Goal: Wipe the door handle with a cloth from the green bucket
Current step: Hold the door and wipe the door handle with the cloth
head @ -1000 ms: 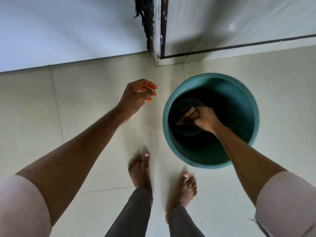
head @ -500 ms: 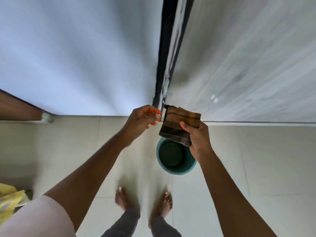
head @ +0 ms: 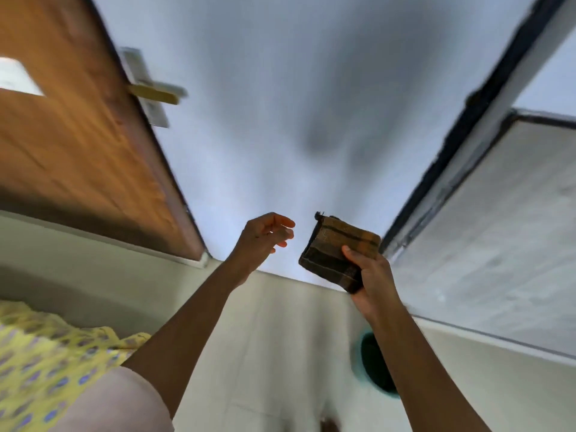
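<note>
My right hand (head: 372, 277) grips a folded brown checked cloth (head: 335, 249) held up in front of the white wall. To the left of the cloth my left hand (head: 265, 236) is raised with its fingers loosely curled and apart, holding nothing. A brown wooden door (head: 71, 145) stands at the upper left, its metal lever handle (head: 154, 90) on a pale plate well above and left of both hands. The green bucket (head: 369, 366) sits on the floor at the lower right, mostly hidden behind my right forearm.
A white wall (head: 280, 104) fills the middle. A grey panel with a dark frame (head: 486, 219) stands on the right. A yellow patterned fabric (head: 40, 363) lies at the lower left. The floor (head: 274, 338) is pale tile.
My right hand has lifted the cloth out of the bucket and up to chest height. The view has swung up and left, bringing the door and its handle into sight. My left hand's fingers have spread.
</note>
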